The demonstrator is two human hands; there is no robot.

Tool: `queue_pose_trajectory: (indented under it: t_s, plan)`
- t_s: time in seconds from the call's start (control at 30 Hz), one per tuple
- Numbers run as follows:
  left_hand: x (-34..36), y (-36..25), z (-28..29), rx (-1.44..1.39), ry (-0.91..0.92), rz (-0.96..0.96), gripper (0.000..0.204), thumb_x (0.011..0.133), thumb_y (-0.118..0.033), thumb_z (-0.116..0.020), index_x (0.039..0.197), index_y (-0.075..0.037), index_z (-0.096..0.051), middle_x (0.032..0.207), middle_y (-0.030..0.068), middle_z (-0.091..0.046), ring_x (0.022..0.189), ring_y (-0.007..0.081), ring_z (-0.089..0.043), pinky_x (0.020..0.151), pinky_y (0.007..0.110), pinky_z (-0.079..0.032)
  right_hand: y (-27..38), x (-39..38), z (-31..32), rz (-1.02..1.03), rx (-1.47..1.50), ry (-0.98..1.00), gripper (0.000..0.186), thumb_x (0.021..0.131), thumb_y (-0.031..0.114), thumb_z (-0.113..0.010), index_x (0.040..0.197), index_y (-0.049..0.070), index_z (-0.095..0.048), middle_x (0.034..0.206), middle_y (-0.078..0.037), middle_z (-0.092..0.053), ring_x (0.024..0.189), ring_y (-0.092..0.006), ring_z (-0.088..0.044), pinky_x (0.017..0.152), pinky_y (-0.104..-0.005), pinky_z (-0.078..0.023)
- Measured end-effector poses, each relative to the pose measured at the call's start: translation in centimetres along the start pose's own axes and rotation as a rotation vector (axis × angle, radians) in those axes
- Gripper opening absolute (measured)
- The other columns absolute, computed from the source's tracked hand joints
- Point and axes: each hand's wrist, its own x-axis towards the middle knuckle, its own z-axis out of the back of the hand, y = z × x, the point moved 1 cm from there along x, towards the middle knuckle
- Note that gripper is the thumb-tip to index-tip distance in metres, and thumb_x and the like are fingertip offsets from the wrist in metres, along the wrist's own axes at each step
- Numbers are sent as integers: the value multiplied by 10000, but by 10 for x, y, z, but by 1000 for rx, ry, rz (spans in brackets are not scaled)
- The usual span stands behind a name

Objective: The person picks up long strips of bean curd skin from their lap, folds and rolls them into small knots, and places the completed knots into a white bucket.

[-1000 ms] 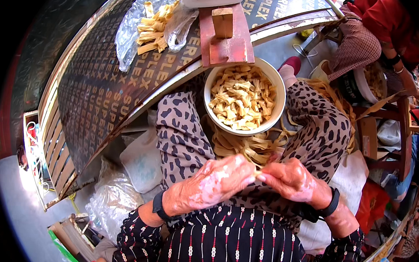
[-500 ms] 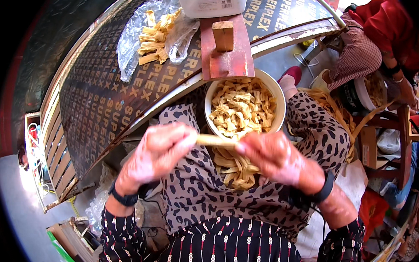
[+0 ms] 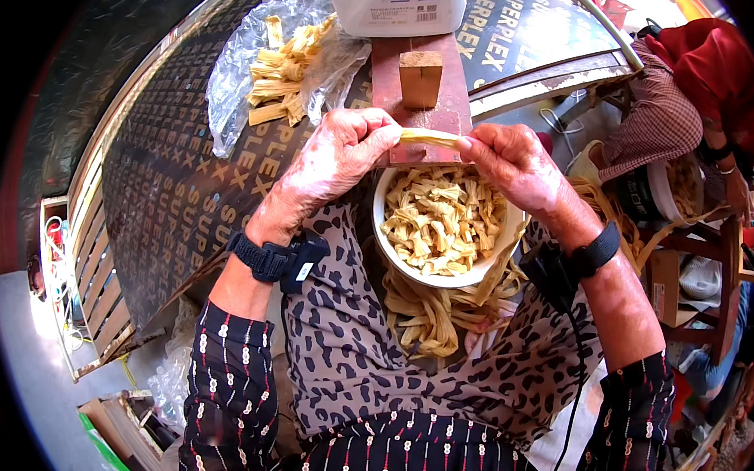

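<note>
Stretched between my two hands is a pale yellow, fibrous strip (image 3: 429,137), one end pinched in each. My left hand (image 3: 348,147) grips its left end between thumb and fingers. The right end sits in the closed fingers of my right hand (image 3: 515,162). Both hands are held over the near end of a reddish wooden board (image 3: 451,85), which has an upright wooden block (image 3: 419,80) on it. Just below them, a white bucket (image 3: 380,210) holds many short knotted yellow pieces (image 3: 442,222). Long loose strips (image 3: 428,321) lie in my lap against the bucket.
A clear plastic bag (image 3: 231,80) with bundled yellow strips (image 3: 283,74) lies on the dark printed table panel (image 3: 175,154). A white jug (image 3: 399,8) stands on the board's far end. At right, a person in red (image 3: 706,74) bends beside another bucket (image 3: 665,188) and a wooden stool (image 3: 724,283).
Both hands have moved up and away from my lap, carrying the strip from above the bucket's near rim to the near end of the board.
</note>
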Motion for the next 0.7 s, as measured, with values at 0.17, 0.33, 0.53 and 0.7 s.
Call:
queue_pose_trajectory:
  t_s: [0.17, 0.33, 0.53, 0.7]
  plan:
    - [7, 4, -1, 5, -57, -24, 206, 921, -177, -538, 844, -1, -609, 669, -54, -517, 626, 16, -428, 553, 189, -365, -16, 12, -2, 72, -19, -24, 304, 898, 197, -558, 702, -35, -530, 519, -105, -430, 491, -179, -411, 485, -347, -353]
    - [11, 20, -12, 126, -170, -82, 202, 908, -161, -540, 863, 22, -612, 659, -34, -532, 604, 36, -437, 535, 221, -380, -23, 10, -8, 32, -19, -22, 306, 896, 208, -554, 703, -28, -540, 529, -118, -434, 493, -195, -413, 499, -352, -358]
    - [-14, 8, -12, 192, -125, -32, 219, 929, -183, -528, 833, -5, -612, 623, -44, -493, 581, 33, -432, 519, 202, -364, -25, -38, -5, -117, -98, -43, 350, 913, 247, -542, 691, -23, -546, 534, -143, -450, 475, -203, -406, 491, -373, -366]
    - [-50, -5, -32, 420, 41, -134, 373, 942, -298, -471, 1180, -20, -543, 1050, 154, -595, 1000, 265, -548, 892, 375, -412, -2, -88, -15, -85, -35, -8, 272, 916, 190, -542, 743, -19, -562, 594, -132, -512, 527, -227, -511, 490, -347, -404]
